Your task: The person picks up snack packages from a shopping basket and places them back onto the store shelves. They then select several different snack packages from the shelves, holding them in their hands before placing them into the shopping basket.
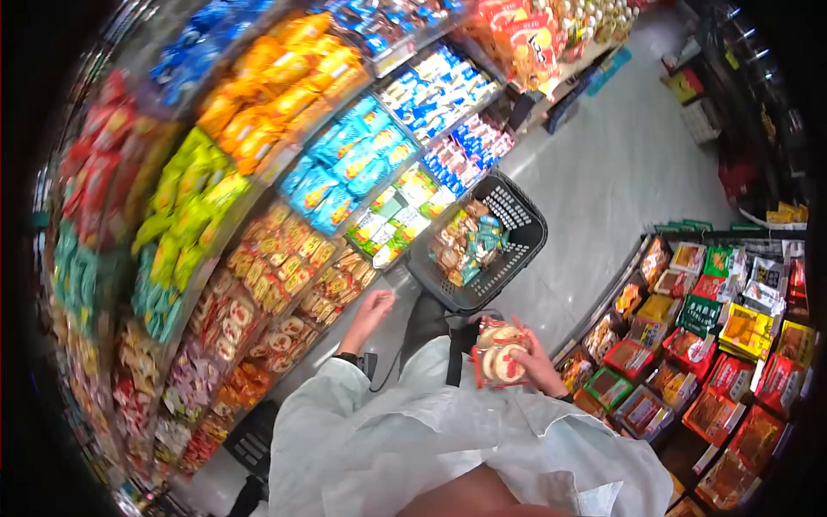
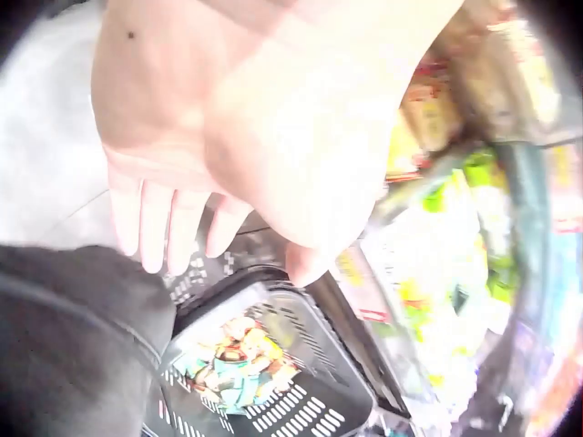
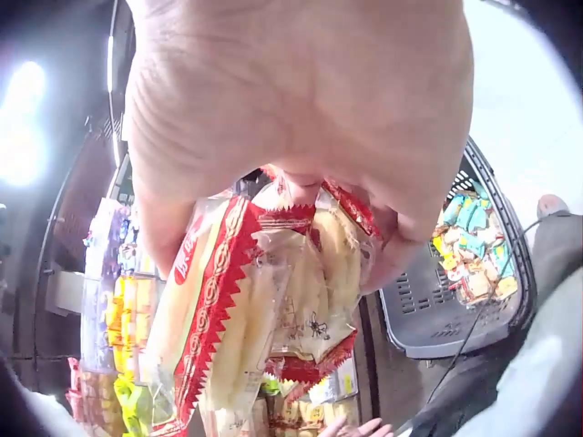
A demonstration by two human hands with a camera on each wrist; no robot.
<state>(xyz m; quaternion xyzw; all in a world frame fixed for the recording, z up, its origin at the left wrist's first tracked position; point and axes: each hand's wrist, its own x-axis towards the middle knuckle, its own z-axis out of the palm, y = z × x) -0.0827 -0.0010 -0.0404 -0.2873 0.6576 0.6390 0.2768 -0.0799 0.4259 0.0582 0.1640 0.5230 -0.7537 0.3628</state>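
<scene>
Head view: right of centre and low in the frame, the right hand (image 1: 536, 366) grips red-edged packets (image 1: 500, 360), fingers curled, probably to keep the slippery wrappers bunched; at lower left of centre the left hand (image 1: 369, 320) is relaxed, holding nothing. Left wrist view: its fingers extend at centre left; the basket (image 2: 342, 369) sits bottom centre, bearing small snacks (image 2: 239, 366), perhaps grounded to free both hands. Right wrist view: the packets fill lower centre, beneath the palm; the basket stands at right.

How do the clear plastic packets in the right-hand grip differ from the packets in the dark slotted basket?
Red-edged clear packets show cream contents; basket packets look teal and brown. Clear packets are held in the right-hand grip; basket packets lie heaped in the basket. Both are wrapped.
</scene>
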